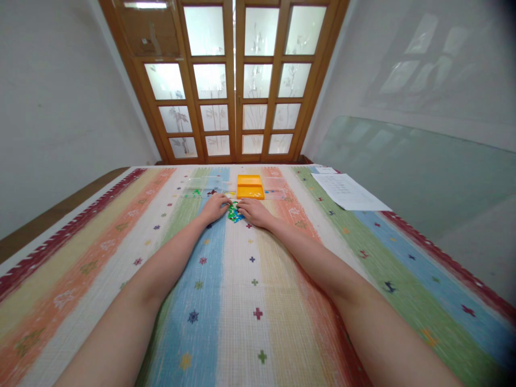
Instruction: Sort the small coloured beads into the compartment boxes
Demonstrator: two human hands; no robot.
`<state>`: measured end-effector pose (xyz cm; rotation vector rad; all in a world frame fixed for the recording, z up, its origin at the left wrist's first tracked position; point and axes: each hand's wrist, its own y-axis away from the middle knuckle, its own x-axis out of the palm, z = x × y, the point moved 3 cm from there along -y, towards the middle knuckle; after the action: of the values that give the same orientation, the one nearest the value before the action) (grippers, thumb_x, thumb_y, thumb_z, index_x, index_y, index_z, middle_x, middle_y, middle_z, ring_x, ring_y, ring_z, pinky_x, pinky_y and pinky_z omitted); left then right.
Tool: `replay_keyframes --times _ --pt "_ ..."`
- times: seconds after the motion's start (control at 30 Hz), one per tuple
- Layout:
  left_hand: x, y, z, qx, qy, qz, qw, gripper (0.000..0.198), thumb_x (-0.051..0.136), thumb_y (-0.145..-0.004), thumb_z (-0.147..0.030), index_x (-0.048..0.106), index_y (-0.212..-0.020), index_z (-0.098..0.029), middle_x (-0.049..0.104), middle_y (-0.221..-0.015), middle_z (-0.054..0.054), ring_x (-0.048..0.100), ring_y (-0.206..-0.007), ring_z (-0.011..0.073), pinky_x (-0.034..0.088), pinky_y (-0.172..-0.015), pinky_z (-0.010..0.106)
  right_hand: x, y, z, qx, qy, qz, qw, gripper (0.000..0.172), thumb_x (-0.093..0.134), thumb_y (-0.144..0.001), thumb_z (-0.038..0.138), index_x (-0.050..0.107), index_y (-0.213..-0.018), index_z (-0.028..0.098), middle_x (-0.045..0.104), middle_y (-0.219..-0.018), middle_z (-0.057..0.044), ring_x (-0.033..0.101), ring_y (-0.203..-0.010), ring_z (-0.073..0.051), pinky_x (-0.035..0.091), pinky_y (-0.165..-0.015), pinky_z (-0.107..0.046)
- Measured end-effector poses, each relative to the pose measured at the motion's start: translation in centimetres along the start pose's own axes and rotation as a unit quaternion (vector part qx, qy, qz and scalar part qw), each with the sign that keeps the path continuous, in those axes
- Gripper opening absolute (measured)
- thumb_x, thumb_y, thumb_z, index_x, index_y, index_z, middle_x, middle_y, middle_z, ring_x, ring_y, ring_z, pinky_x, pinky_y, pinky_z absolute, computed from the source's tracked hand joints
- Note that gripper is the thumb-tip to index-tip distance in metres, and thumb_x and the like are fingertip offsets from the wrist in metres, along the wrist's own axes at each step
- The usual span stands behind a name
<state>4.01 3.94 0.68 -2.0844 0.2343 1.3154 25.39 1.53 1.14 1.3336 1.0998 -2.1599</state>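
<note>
**Two hands close in on a small, bright pile**

From left on the cloth-covered table [239, 301]: a clear tray [206, 183] with green pieces [196, 192]; my left hand [215, 207], fingers curled; the pile of small blue, green and white pieces [235, 214] between both hands; an orange box [250, 180], open, beyond; my right hand [257, 211], also curled. I cannot tell whether either grip pinches anything. Picking through the pile appears underway; the next move calls for singling out one piece.

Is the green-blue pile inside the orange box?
No, the pile lies on the tablecloth, between the left hand and right hand.
</note>
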Motion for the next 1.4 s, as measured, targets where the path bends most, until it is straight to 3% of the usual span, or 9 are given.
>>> replay_keyframes --times 0.27,0.93,1.23,1.4 --pt "0.1 -0.2 -0.6 0.039 -0.021 0.024 0.999 0.027 0.055 -0.097 -0.024 0.080 -0.108 -0.022 0.076 -0.114 0.008 0.062 -0.111 0.0265 0.046 -0.108 0.044 -0.3 -0.1 0.2 -0.010 -0.023 0.011 1.000 0.034 0.044 -0.111 0.028 0.075 -0.120 0.019 0.074 -0.126 -0.010 0.064 -0.121 -0.023 0.046 -0.111 -0.039" --pt "0.0 -0.1 -0.9 0.060 -0.026 0.034 0.997 0.030 0.053 -0.098 -0.023 0.081 -0.110 -0.023 0.077 -0.118 0.007 0.064 -0.115 0.0263 0.048 -0.109 0.045 -0.1 0.1 -0.3 0.013 0.017 -0.018 1.000 0.039 0.042 -0.112 0.032 0.071 -0.135 0.019 0.068 -0.139 -0.012 0.061 -0.130 -0.026 0.042 -0.116 -0.043" --pt "-0.8 -0.1 -1.4 0.028 -0.007 -0.004 1.000 0.031 0.053 -0.102 -0.027 0.080 -0.116 -0.024 0.075 -0.124 0.008 0.063 -0.117 0.0265 0.047 -0.111 0.046 -1.3 0.7 -3.8 0.098 0.065 -0.114 0.987 0.044 0.037 -0.112 0.031 0.069 -0.137 0.017 0.064 -0.144 -0.016 0.055 -0.136 -0.029 0.041 -0.118 -0.048" --pt "-1.1 -0.1 -1.4 0.012 -0.002 -0.019 1.000 0.032 0.056 -0.099 -0.025 0.079 -0.121 -0.022 0.072 -0.130 0.009 0.061 -0.124 0.0278 0.045 -0.116 0.048 -1.2 1.5 -5.3 0.143 0.084 -0.088 0.982 0.042 0.046 -0.109 0.034 0.065 -0.141 0.016 0.053 -0.156 -0.019 0.045 -0.147 -0.033 0.036 -0.122 -0.055"
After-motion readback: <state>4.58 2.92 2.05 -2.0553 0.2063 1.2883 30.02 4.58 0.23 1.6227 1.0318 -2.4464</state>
